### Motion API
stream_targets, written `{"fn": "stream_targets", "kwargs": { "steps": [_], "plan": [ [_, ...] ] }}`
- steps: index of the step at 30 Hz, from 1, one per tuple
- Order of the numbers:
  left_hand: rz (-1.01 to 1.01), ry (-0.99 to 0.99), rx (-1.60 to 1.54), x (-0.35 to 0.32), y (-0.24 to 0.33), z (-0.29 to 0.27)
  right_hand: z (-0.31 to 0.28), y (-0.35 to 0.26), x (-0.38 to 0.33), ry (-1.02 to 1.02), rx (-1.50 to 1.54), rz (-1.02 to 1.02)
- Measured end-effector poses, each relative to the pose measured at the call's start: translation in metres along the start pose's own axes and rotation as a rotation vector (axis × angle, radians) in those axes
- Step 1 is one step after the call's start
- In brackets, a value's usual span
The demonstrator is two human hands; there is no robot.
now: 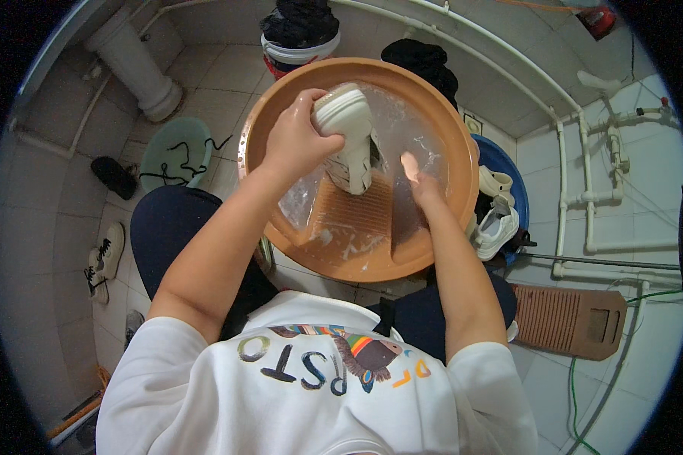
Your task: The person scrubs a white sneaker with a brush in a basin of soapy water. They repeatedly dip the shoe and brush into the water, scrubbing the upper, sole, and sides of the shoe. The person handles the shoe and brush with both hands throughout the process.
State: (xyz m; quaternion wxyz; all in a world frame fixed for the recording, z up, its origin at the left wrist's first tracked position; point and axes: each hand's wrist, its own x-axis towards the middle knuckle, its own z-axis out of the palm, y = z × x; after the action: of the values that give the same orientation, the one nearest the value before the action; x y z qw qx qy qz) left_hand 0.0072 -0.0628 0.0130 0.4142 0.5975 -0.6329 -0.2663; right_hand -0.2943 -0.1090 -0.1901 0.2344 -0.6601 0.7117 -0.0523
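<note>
Gripped by the heel end in my left hand (300, 140) is a white sneaker (349, 125), tilted over a large orange-brown basin (459, 136) with its toe end pointing down. The toe is just above or against the ribbed washboard slope (357, 212) built into the basin's near side; I cannot tell whether they touch. Cloudy, soapy water (398, 114) fills the basin. My right hand (425, 184) dips into that water at the right of the washboard. Its thumb side shows at the surface, while the other fingers are hidden below.
Right of the basin, a blue tub (520, 189) holds several light shoes. A brown washboard (569, 318) lies on the tiles beside my right knee. At left stand a pale green basin (176, 152) with dark laces and a pair of shoes (110, 254). A bucket (300, 53) with dark cloth stands behind.
</note>
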Motion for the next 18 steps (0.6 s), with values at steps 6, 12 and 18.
{"fn": "stream_targets", "kwargs": {
  "steps": [6,12,18],
  "plan": [
    [-0.022,-0.074,0.240,0.005,0.013,-0.021,-0.029,-0.046,-0.028,-0.034,0.120,0.027],
    [-0.089,-0.043,-0.200,0.001,-0.014,-0.004,-0.042,-0.113,-0.050,0.031,0.934,-0.335],
    [-0.270,-0.031,-0.401,-0.022,-0.042,0.014,-0.078,-0.093,-0.046,-0.037,0.127,-0.070]
  ]
}}
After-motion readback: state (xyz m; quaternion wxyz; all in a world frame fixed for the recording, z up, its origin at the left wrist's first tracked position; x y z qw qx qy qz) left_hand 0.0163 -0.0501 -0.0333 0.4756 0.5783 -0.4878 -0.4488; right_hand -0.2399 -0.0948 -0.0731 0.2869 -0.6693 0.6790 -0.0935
